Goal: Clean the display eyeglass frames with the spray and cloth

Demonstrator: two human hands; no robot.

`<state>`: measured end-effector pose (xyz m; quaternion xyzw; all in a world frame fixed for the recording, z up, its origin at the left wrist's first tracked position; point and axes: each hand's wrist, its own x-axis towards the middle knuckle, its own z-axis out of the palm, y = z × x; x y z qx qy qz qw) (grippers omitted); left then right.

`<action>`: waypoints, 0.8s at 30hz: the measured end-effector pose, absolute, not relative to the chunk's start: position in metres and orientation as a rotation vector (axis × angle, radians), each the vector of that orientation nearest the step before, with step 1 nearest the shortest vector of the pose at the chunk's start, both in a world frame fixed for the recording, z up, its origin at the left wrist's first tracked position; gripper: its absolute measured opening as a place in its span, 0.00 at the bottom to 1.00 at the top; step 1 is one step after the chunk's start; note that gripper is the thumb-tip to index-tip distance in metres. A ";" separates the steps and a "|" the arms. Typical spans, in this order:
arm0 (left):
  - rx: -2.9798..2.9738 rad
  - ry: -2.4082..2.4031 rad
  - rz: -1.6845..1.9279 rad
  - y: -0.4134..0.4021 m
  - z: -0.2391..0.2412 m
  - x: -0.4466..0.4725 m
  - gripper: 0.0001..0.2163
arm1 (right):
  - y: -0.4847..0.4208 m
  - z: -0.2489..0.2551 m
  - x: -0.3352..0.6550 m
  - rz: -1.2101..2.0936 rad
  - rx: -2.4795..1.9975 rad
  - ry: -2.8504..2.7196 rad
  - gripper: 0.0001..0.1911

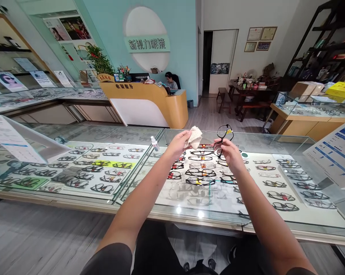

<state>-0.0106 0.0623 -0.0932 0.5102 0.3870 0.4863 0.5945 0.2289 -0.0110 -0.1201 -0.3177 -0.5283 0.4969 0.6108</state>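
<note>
Over the glass display case [166,194], my left hand [178,144] is closed around a cream cleaning cloth [194,137]. Apart from it, to the right, my right hand [231,153] grips a pair of black-framed eyeglasses [225,131] turned on end, with a yellow sticker on the upper lens. A small white spray bottle [154,143] stands on the glass to the left of my left hand. Below both hands, rows of eyeglasses [201,173] show in and through the case; my forearms hide some of them.
White leaflet stands rest at the left [17,139] and right [337,152] of the case. Beyond is a yellow-and-white counter [149,103] with a seated person [172,81] behind it. A dark wooden table [251,89] and benches are at the back right.
</note>
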 end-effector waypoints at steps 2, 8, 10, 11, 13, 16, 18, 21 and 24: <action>1.105 0.845 1.151 0.064 -0.078 -0.004 0.21 | -0.009 -0.107 0.227 1.173 -0.738 -1.214 0.13; 1.092 0.599 1.197 0.065 -0.037 0.023 0.24 | -0.006 -0.054 0.221 1.144 -0.698 -1.366 0.15; 1.058 0.540 1.229 0.065 -0.031 0.031 0.24 | -0.005 -0.041 0.220 1.127 -0.701 -1.397 0.14; 1.036 0.516 1.247 0.064 -0.029 0.033 0.24 | -0.005 -0.037 0.220 1.124 -0.706 -1.410 0.14; 0.995 0.480 1.278 0.063 -0.028 0.035 0.23 | -0.005 -0.030 0.219 1.129 -0.712 -1.426 0.14; 1.002 0.471 1.271 0.059 -0.030 0.032 0.24 | -0.004 -0.027 0.217 1.148 -0.703 -1.421 0.14; 1.034 0.488 1.256 0.057 -0.032 0.030 0.25 | -0.005 -0.027 0.216 1.167 -0.700 -1.418 0.15; 1.051 0.508 1.280 0.054 -0.037 0.030 0.26 | -0.006 -0.029 0.215 1.186 -0.711 -1.447 0.15; 1.038 0.542 1.305 0.054 -0.040 0.032 0.26 | -0.008 -0.030 0.216 1.128 -0.743 -1.496 0.15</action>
